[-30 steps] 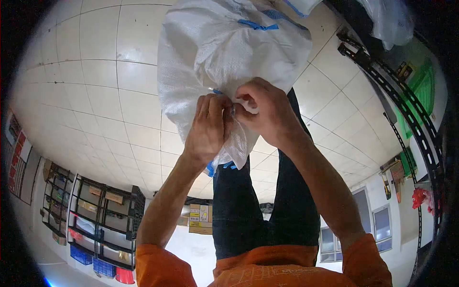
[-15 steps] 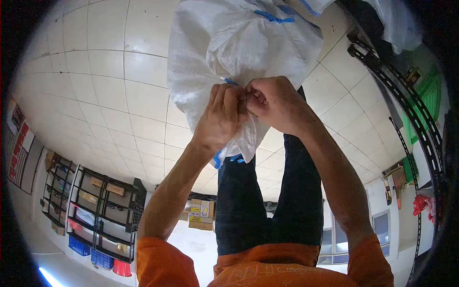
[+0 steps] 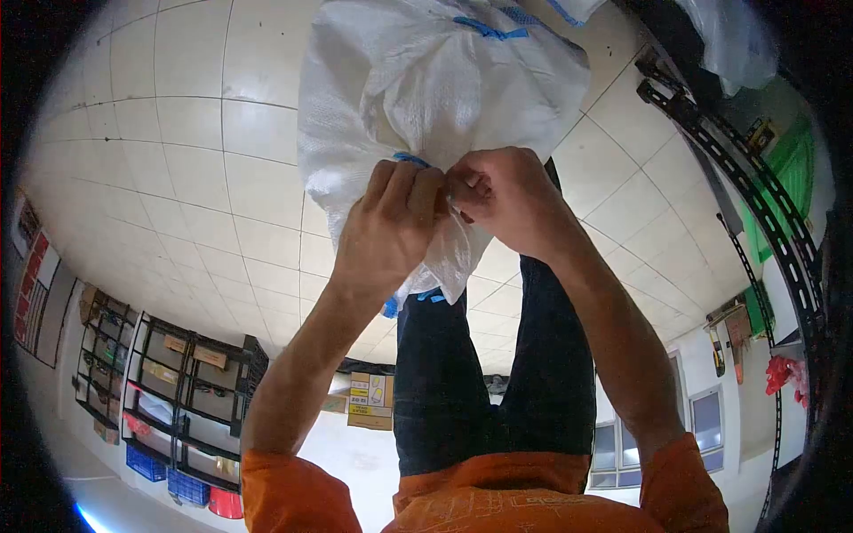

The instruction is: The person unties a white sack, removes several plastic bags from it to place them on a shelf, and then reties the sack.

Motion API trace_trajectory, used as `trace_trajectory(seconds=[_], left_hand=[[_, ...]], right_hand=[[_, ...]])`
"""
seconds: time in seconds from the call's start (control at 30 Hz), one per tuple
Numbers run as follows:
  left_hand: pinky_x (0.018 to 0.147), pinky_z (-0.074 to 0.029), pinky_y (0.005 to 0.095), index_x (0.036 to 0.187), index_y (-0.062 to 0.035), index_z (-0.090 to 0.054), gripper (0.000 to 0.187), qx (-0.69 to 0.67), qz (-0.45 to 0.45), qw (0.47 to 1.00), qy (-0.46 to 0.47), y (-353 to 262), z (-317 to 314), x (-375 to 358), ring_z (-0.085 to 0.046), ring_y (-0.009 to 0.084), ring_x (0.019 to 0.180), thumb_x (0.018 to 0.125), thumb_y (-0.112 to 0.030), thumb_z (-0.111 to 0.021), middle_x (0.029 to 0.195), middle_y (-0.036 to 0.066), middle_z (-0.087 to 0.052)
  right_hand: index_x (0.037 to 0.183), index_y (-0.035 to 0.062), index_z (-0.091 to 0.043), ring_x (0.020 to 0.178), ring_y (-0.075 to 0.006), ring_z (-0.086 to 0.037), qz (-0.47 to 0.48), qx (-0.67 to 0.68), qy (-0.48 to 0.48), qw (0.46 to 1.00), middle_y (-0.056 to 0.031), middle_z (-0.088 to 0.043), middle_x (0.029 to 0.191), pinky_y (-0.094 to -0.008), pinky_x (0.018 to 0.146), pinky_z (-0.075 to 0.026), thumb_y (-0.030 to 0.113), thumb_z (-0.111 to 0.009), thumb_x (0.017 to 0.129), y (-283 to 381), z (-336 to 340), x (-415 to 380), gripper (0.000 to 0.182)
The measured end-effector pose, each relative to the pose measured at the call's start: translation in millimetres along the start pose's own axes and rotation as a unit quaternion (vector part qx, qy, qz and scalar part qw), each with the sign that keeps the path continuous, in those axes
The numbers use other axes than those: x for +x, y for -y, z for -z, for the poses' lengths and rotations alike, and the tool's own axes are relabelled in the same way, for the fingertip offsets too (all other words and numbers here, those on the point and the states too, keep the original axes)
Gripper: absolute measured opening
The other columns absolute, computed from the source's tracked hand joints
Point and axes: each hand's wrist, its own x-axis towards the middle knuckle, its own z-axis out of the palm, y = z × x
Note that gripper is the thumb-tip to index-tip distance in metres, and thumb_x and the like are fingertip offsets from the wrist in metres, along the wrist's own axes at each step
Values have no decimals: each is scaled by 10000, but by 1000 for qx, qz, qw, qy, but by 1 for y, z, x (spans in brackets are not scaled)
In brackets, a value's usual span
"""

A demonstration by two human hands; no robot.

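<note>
Pale tiled flooring (image 3: 187, 120) surrounded the white woven-plastic sack (image 3: 444, 98) at upper centre, its neck already gathered in the closed left hand (image 3: 382, 226); the right hand (image 3: 520, 200) was curled shut, its hold and any completed fastening hidden.

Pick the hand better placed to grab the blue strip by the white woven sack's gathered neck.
Left, I'd judge: the left hand has its fingers right beside the blue strip, while the right hand is farther from it.
</note>
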Motion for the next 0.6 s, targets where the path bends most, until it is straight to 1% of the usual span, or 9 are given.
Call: trace_trajectory(seconds=[0.07,0.2,0.3,0.37,0.4,0.47,0.5,0.57,0.6], left_hand=[[627,-524,307,868,21,-571,208,87,-22,995,42,-4,4,5,-537,252,791,702,-77,-647,832,120,-537],[618,-523,305,814,26,-543,176,106,-12,994,31,-7,-4,9,-513,242,745,700,-83,-620,774,120,-495],[636,-501,327,770,12,-515,136,127,21,991,46,-7,-6,8,-497,242,730,708,-70,-605,753,122,-458],[676,-468,361,779,6,-495,130,142,-12,988,66,-2,-11,5,-478,250,731,717,-60,-588,760,118,-432],[676,-468,361,779,6,-495,130,141,-12,988,66,-1,-13,4,-478,250,731,717,-60,-588,760,118,-432],[700,-439,383,834,34,-495,134,127,-1,991,43,-1,-14,3,-466,265,748,749,-38,-570,801,132,-442],[700,-439,383,834,34,-495,134,127,-2,991,43,0,-14,3,-466,265,748,749,-38,-570,801,132,-442],[720,-437,385,879,55,-491,140,87,22,996,11,1,-18,1,-462,274,765,788,-28,-558,830,136,-445],[720,-437,385,879,55,-491,140,86,21,996,11,0,-18,0,-462,274,765,788,-28,-558,830,136,-445]], right_hand=[[903,-63,-637,679,-201,-683,8,-38,-29,999,-161,-676,765,-298,647,-550,89,-637,837,3,-1,1,166],[889,-49,-647,712,-219,-686,-7,-78,-41,996,-159,-681,780,-310,680,-549,112,-647,833,9,-1,3,171],[886,-42,-648,759,-223,-687,-18,-83,-42,996,-159,-683,792,-313,703,-549,126,-654,832,8,-2,3,177],[888,-34,-650,750,-228,-682,-8,-67,-57,996,-148,-677,793,-305,701,-545,111,-663,826,6,-4,3,158],[888,-34,-650,750,-228,-682,-9,-67,-58,996,-148,-677,793,-305,701,-545,111,-663,826,4,-4,2,158],[894,-26,-654,720,-229,-674,54,-65,-211,974,-136,-664,791,-299,688,-542,88,-668,819,4,-6,-3,138],[894,-26,-654,720,-229,-674,54,-65,-211,974,-136,-664,791,-299,688,-542,88,-668,819,6,-6,-6,138],[801,-18,-615,726,-365,-623,41,-57,-186,980,-213,-602,789,-426,682,-510,122,-643,761,13,-5,-16,148],[801,-18,-615,726,-365,-623,40,-58,-186,980,-213,-602,789,-426,682,-510,122,-643,761,13,-6,-18,148]])
